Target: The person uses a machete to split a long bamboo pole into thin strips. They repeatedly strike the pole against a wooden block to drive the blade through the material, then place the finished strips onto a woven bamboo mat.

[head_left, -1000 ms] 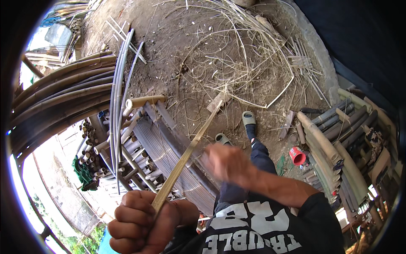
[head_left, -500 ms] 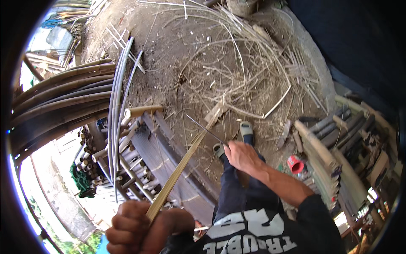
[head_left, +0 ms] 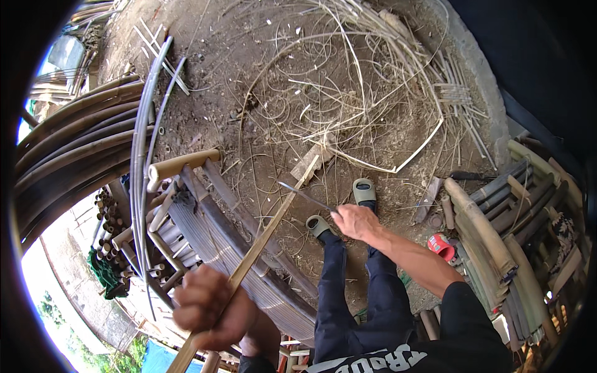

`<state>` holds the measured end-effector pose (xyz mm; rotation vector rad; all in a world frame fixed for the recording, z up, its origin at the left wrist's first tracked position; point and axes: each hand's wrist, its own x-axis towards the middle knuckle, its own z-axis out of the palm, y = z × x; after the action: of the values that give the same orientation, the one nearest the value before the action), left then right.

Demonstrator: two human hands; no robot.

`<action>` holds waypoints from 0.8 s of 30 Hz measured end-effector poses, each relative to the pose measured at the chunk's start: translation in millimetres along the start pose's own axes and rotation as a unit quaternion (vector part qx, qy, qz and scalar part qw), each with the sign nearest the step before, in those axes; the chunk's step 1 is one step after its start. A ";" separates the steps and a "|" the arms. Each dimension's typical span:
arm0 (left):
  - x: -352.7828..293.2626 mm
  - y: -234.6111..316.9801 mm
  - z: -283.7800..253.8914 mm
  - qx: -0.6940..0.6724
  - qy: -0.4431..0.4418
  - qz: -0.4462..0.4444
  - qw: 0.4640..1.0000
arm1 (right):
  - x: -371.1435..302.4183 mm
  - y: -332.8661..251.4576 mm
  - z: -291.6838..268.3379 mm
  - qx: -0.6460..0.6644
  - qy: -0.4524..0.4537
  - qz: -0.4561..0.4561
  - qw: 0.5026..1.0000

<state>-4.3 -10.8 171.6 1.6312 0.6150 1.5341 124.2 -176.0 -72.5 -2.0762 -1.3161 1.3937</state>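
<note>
Bamboo strip held aslant, blade across its far part

At far left, dark bamboo poles [head_left: 87, 119] lie stacked side by side, with slim pale poles [head_left: 142, 143] upright next to them, seemingly parked out of the way. The left hand [head_left: 217, 314], blurred, has its grip closed around a long bamboo strip [head_left: 259, 245], whose near end runs past the hand and out of view at the bottom. The strip slopes forward, crossing in view the slatted bamboo surface [head_left: 208, 231]; whether it touches that surface, I cannot tell. Its far end appears to meet a wooden block [head_left: 303, 168] on the dirt floor [head_left: 217, 74], which probably serves as a stop while the hand steadies the other end. A slim knife [head_left: 308, 196] points left across the strip near the block; contact is too fine to judge. The right hand [head_left: 357, 222] has its grip closed on the knife, presumably to keep the blade square to the strip. The sandals [head_left: 364, 190] stand apart, likely for balance. Farther right sit a red container [head_left: 441, 247] and piled bamboo lengths [head_left: 474, 208].
</note>
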 end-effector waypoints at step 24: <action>19.2 40.5 -74.9 -0.060 0.243 -0.030 0.968 | 70.9 -28.7 47.7 0.485 0.096 0.135 0.859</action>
<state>-81.3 -2.0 211.7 1.1356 0.8025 1.9012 76.1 -113.2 -115.7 -1.6103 -0.1135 1.4562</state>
